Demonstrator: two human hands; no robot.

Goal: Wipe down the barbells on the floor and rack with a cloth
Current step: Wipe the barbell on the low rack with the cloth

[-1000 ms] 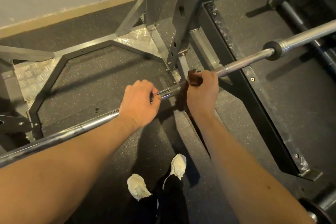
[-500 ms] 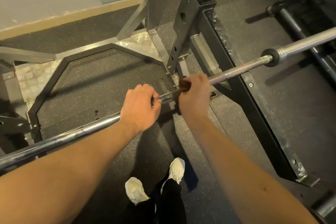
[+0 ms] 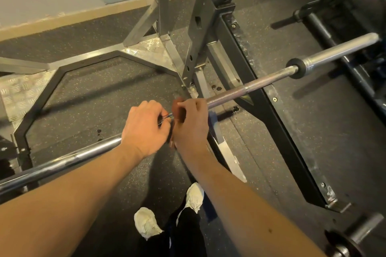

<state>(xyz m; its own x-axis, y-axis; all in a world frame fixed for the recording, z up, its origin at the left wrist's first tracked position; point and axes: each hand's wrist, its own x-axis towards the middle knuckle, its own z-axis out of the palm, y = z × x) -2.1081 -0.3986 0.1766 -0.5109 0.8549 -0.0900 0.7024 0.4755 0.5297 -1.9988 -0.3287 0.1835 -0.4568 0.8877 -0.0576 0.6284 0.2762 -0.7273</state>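
Wiping of the racked barbell (image 3: 257,84) is the step in hand, judging from how both hands sit on its shaft. This bar lies across the squat rack (image 3: 211,16), running from the lower left up to the right, where its collar and sleeve stick out past the upright. The left hand (image 3: 144,129) is closed around the smooth chrome part of the shaft and seems to steady it. The right hand (image 3: 191,125) is just beside it, nearly touching, and it is closed around the shaft with a brown cloth (image 3: 177,108) pressed under the fingers; only a small fold of the cloth shows above the thumb, and the rest is hidden by the hand. The cloth is a little blurred, so I cannot tell how far it wraps around the bar.

The knurled part between the right hand and the collar is bare of the cloth now. I think the next move calls for sliding the cloth hand along the shaft with firm pressure, perhaps turning the wrist to reach the underside, while the left hand keeps the bar from rolling. A second barbell (image 3: 325,33) lies on the floor at the upper right, and it has no hand on it now
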